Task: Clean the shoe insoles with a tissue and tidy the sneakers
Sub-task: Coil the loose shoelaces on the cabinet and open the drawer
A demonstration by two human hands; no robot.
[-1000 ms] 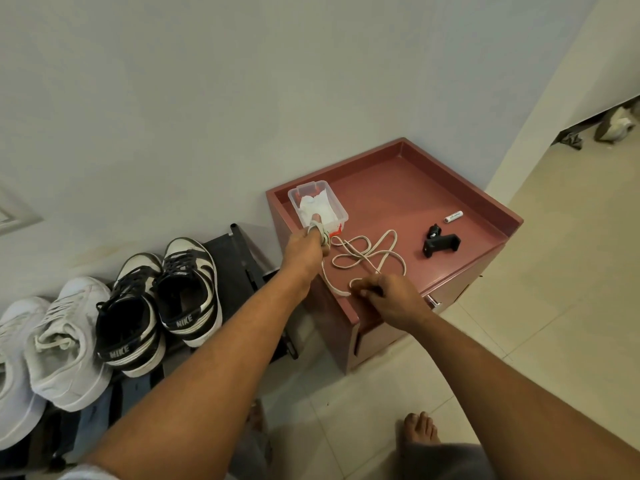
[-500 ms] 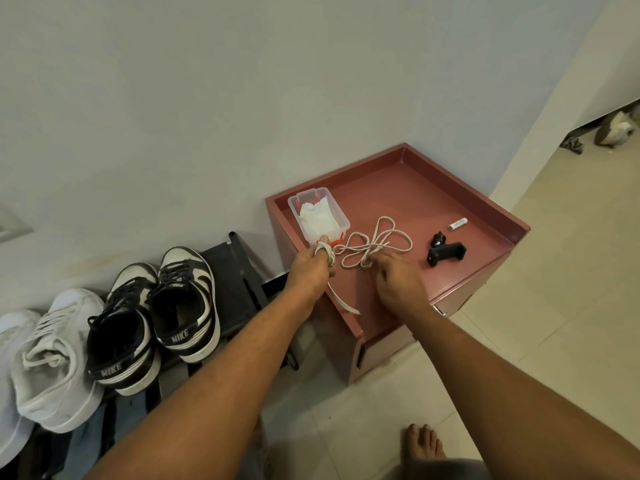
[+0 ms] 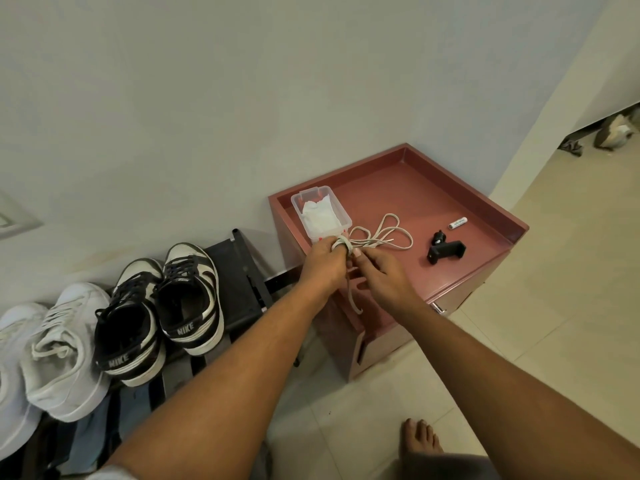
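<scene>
Change: right hand has closed in on left hand, at red wooden table's 9 o'clock edge.
Fingers: both hold cream cord shoelace; winding nearly done.

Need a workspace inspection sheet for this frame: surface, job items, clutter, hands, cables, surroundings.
Surface: red cabinet top, raised rim, set against the wall.
Job's things: clear box holding tissue at the top's left edge; white shoelace lying in loose loops beside it; black-and-white sneakers and white sneakers on the shoe rack to the left.
Clutter: black clamp and small white cylinder on the top's right side, apart.
Grippers: left hand has the shoelace wound round its fingers; right hand pinches the lace next to it.
Cables: nothing seen.
Surroundings: plain wall, tiled floor, a bare foot.
</scene>
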